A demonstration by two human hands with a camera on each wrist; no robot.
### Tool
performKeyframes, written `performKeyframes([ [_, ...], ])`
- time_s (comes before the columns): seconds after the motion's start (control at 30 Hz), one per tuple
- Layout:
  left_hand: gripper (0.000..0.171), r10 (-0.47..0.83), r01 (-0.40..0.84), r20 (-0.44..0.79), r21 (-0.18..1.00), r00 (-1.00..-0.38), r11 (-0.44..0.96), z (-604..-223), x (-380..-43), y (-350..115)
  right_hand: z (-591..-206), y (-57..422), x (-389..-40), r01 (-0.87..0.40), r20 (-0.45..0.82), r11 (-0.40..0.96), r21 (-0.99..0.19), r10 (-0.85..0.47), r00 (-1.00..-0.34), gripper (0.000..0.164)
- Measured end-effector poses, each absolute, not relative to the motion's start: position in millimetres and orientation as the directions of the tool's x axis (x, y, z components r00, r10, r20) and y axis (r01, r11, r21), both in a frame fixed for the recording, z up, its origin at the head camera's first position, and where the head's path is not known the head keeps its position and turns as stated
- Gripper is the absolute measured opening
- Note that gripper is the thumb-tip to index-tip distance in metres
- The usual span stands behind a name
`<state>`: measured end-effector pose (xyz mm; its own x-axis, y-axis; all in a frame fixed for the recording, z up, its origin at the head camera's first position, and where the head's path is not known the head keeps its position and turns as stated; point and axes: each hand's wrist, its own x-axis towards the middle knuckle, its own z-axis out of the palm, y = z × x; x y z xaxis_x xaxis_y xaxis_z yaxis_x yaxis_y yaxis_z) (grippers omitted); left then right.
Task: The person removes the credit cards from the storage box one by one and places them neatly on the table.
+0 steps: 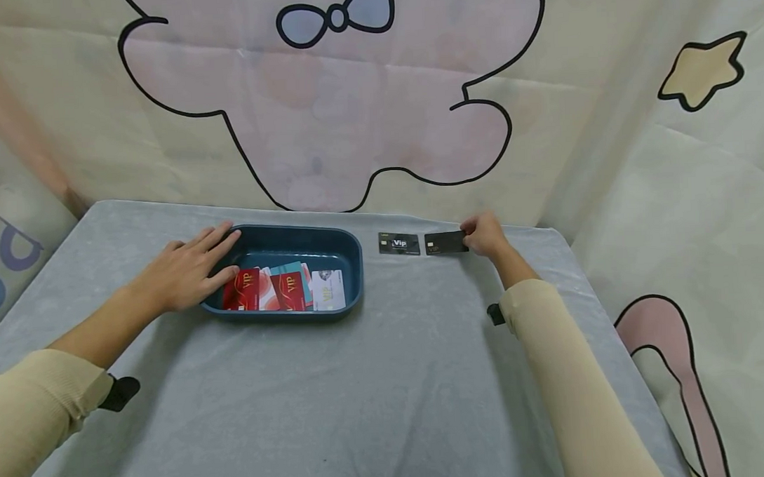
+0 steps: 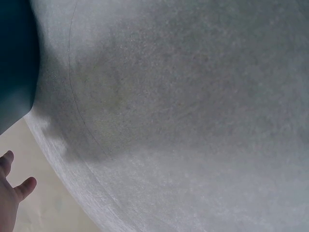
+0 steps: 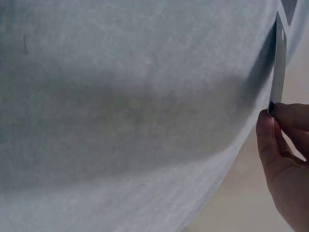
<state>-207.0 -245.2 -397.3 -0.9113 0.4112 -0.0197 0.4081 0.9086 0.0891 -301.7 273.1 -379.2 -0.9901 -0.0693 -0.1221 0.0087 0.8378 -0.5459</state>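
Note:
Between the thumb and fingers of my right hand (image 1: pixel 485 236), the right end of a black VIP card (image 1: pixel 444 242) is pinched. In the right wrist view the card (image 3: pixel 277 67) appears nearly edge-on, its far end close to the cloth. Just left of it lies a second black VIP card (image 1: pixel 399 243). My left hand (image 1: pixel 190 270) rests with fingers extended at the left rim of a dark blue tray (image 1: pixel 281 235). Inside the tray are red VIP cards (image 1: pixel 289 291), a white card (image 1: pixel 328 291) and partly covered pink and teal cards.
A grey cloth (image 1: pixel 362 393) covers the table. Behind it hangs a curtain (image 1: pixel 574 119) printed with cartoon shapes, and more printed fabric (image 1: pixel 710 220) hangs along the right side. The table's back edge runs close behind the tray and cards.

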Motion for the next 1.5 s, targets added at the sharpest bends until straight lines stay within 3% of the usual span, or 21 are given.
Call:
performKeyframes([
  [0.5, 0.075, 0.404, 0.4, -0.028, 0.1, -0.914, 0.911, -397.3, -207.1, -244.9, -385.5, 270.5, -302.0, 0.017, -0.213, 0.886, -0.463, -0.093, -0.973, 0.046],
  [0.8, 0.075, 0.41, 0.407, -0.021, 0.096, -0.912, 0.909, -395.5, -206.3, -244.2, -364.8, 262.0, -302.3, 0.01, -0.217, 0.881, -0.474, -0.106, -0.97, 0.05],
  [1.1, 0.075, 0.41, 0.405, -0.03, 0.104, -0.912, 0.908, -395.7, -205.2, -243.6, -322.7, 235.4, -305.7, -0.083, -0.247, 0.84, -0.535, -0.25, -0.936, 0.058],
  [1.5, 0.075, 0.407, 0.403, -0.035, 0.087, -0.913, 0.911, -397.1, -207.1, -246.3, -289.7, 177.8, -296.3, -0.258, -0.353, 0.819, -0.512, -0.475, -0.806, 0.07],
])
